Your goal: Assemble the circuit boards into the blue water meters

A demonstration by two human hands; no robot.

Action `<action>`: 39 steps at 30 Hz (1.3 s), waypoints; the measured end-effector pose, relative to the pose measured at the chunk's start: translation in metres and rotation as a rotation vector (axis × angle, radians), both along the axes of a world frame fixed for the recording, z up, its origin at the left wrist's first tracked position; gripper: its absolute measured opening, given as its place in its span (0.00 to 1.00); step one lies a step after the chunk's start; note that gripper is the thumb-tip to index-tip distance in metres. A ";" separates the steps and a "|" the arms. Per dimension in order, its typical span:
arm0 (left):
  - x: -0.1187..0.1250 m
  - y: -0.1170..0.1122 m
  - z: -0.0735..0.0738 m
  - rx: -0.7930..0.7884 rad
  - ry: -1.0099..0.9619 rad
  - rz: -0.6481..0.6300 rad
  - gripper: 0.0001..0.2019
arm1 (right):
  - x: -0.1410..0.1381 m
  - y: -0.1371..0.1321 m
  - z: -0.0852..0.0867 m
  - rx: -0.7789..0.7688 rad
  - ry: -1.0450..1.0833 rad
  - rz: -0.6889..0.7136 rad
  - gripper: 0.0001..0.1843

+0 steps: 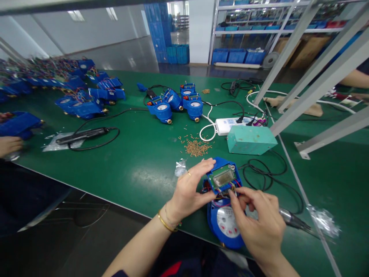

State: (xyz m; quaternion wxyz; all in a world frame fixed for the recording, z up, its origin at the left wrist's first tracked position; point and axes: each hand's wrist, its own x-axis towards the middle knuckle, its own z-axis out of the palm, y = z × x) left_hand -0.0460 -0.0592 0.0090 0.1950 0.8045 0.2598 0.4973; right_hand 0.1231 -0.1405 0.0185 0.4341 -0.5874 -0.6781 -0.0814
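Down at the near edge of the green bench (pixel 138 169), at about five o'clock: blue water meter (pixel 226 225) lying dial-up, its lid with circuit board (pixel 223 177) tipped open just above it at twelve o'clock. Left hand (pixel 188 192) clamped on that lid, thumb below and fingers curled over its left corner. Right hand (pixel 261 221) pinched in on the coloured wires (pixel 227 189) at the hinge between lid and body, with a soldering iron (pixel 292 220) tucked under the palm and poking out toward three o'clock. By the look of it, mid-assembly: board seated in the lid, wiring not yet tidied, lid not closed, no screws visibly driven. Just beyond at eleven o'clock, a scrap of clear plastic wrap (pixel 180 167); then a scatter of small brass screws (pixel 196 147). At one o'clock, a teal power box (pixel 250 139), with black cable (pixel 268 175) looping right beside the work and liable to snag. Further out, a white power strip (pixel 230 125), three more finished-looking meters (pixel 177 102) at twelve o'clock, a second iron (pixel 83 135) at ten. Far left, a heap of blue meters (pixel 77 90) and another person's hand (pixel 10 145) at the bench edge. Grey frame struts (pixel 317 82) slanting across at two o'clock, crowding that side.
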 end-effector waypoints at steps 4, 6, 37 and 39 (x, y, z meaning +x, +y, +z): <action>0.000 -0.003 -0.001 0.012 0.022 0.030 0.30 | -0.002 0.001 -0.002 -0.003 0.003 0.020 0.04; 0.000 -0.003 -0.001 0.016 0.025 0.052 0.30 | -0.002 0.001 -0.001 -0.001 -0.003 0.031 0.03; 0.002 -0.005 -0.002 0.082 0.115 0.068 0.28 | 0.001 0.007 -0.003 0.042 -0.274 -0.116 0.02; 0.002 -0.006 -0.003 0.082 0.119 0.073 0.28 | 0.001 0.007 -0.003 0.068 -0.351 -0.121 0.02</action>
